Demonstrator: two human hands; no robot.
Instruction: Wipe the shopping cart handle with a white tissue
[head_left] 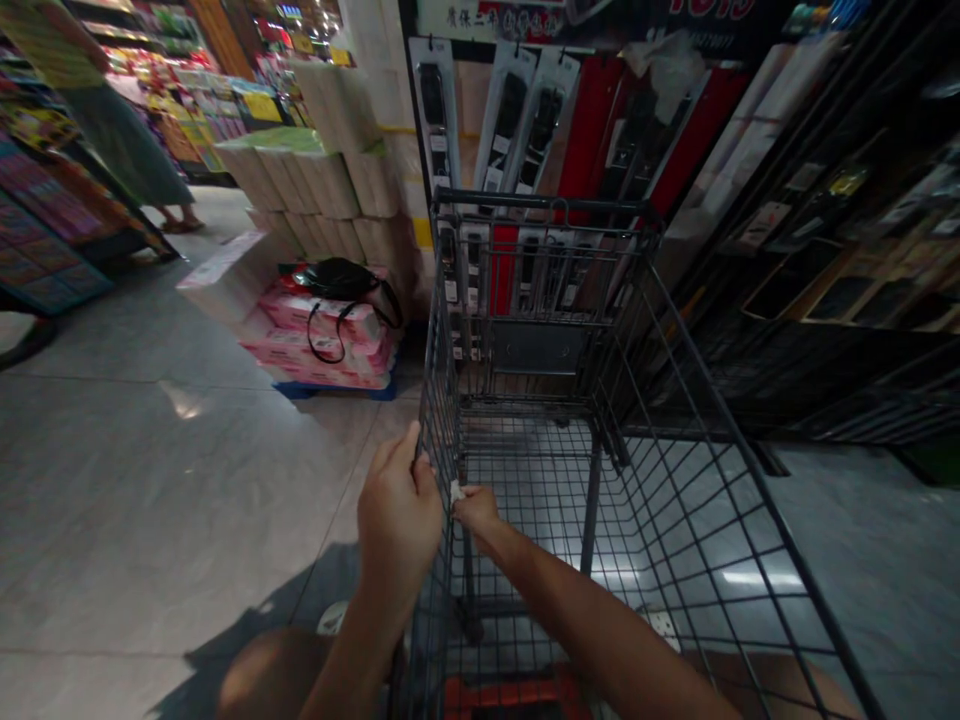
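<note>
Wire shopping cart (592,490) stood directly before the person, its left side rail in the left hand (400,500) and most of its basket to the right of both hands. The left hand was curled around that rail from outside, with the thumb lying over the top. The right hand (478,508) reached down into the basket, just beside the left one, and pinched a small white scrap (455,492) against or very near the inner face of the left wire wall; whether the scrap touched the wires could not be told. The basket's mesh floor spread out below the right forearm.

Further out, to the left of the cart, pink packs (322,345) were stacked on a blue pallet (300,390), with a black bag (337,278) on top. Behind them rose a stack of tan wrapped bundles (300,185). Beyond the cart's far end, narrow blister packs (506,115) hung on a display. To the right, shelf goods were blurred. At the far upper left, another person (120,140) in a long skirt stood on the grey floor (187,500).
</note>
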